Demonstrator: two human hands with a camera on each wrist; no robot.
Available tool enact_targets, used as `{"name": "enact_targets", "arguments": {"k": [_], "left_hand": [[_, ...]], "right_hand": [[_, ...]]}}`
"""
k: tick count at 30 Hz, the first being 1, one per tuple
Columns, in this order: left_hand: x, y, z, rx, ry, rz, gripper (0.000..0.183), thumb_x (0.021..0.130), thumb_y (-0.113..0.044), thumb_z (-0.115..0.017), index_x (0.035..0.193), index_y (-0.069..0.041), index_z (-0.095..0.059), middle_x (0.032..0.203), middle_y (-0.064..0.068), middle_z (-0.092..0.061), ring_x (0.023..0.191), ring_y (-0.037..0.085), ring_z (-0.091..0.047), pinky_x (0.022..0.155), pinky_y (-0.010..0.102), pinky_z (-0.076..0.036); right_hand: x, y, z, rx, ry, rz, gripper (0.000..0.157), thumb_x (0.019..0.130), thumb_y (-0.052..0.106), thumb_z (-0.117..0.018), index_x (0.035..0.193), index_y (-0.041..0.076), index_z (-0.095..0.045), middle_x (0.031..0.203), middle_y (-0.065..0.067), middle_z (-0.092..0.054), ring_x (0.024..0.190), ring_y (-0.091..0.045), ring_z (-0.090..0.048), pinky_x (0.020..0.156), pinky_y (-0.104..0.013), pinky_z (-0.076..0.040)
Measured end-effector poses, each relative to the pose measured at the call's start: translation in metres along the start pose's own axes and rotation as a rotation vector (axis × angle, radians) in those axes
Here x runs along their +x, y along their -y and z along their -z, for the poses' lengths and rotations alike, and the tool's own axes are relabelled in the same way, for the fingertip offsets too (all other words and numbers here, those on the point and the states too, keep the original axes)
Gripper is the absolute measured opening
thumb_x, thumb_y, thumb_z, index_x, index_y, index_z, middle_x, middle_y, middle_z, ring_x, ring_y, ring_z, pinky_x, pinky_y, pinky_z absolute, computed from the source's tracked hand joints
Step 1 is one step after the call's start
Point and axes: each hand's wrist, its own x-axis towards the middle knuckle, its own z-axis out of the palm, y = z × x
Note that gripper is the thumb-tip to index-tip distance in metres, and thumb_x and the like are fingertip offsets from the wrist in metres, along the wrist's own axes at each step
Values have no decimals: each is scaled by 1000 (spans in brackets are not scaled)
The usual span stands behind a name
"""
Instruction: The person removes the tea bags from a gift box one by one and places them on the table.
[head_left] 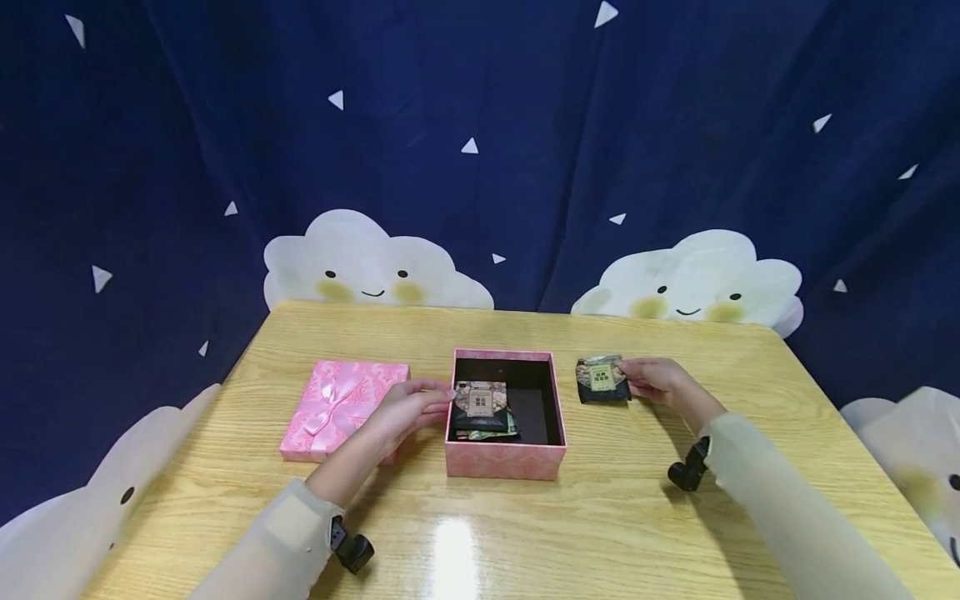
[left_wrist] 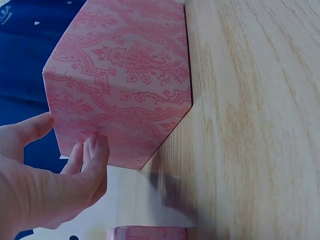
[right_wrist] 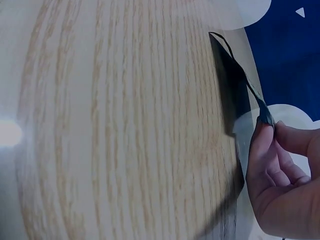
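An open pink gift box (head_left: 506, 461) with a dark inside stands mid-table. My left hand (head_left: 411, 410) holds its left wall, thumb at the rim and fingers along the patterned outside, as the left wrist view shows (left_wrist: 65, 185). Inside the box, at the left, a black snack packet (head_left: 481, 406) with a pale label lies over a greenish packet (head_left: 487, 434). To the right of the box, my right hand (head_left: 654, 379) pinches the right edge of another black packet (head_left: 602, 378) with a yellowish label. In the right wrist view that packet (right_wrist: 232, 75) appears edge-on between thumb and fingers.
The pink box lid (head_left: 311, 408) with a ribbon bow (head_left: 333, 404) lies left of the box, near my left forearm. Behind the wooden table (head_left: 615, 517) hangs a dark blue curtain (head_left: 525, 167) with clouds on it.
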Motion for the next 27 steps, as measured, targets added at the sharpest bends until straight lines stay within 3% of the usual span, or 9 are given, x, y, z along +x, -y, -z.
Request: {"name": "enact_targets", "arguments": {"k": [5,15,21,27], "left_hand": [[0,0,-1,1,3,1,35,91,-12,-61,120,7,-55,123,27,-61,105,25,-66,98,35,-55],[0,-1,1,2,5,1,36,91,-12,-61,121,7,-55,124,26,-61,109,27,-65,106,43,-49],[0,-1,1,3,3,6,35,91,-13,-62,120,6,-55,124,26,-61,111,30,-64,108,45,-47],[0,0,1,0,0,8,35,91,-12,-61,121,6,-55,124,26,-61,110,30,-64,107,45,-48]], "right_hand": [[-3,0,1,-20,-17,-4,55,99,20,-51,143,-8,-35,73,13,-64,66,1,-61,65,-14,-57],[-12,3,0,-144,-172,38,42,97,11,-55,131,-13,-49,75,8,-69,67,-5,-65,71,-24,-62],[-21,5,3,-140,-142,38,45,97,10,-54,131,-17,-45,74,5,-71,66,-6,-67,72,-26,-62],[-32,16,7,-7,-32,22,53,99,13,-51,139,-18,-34,73,5,-71,69,-4,-69,74,-21,-61]]}}
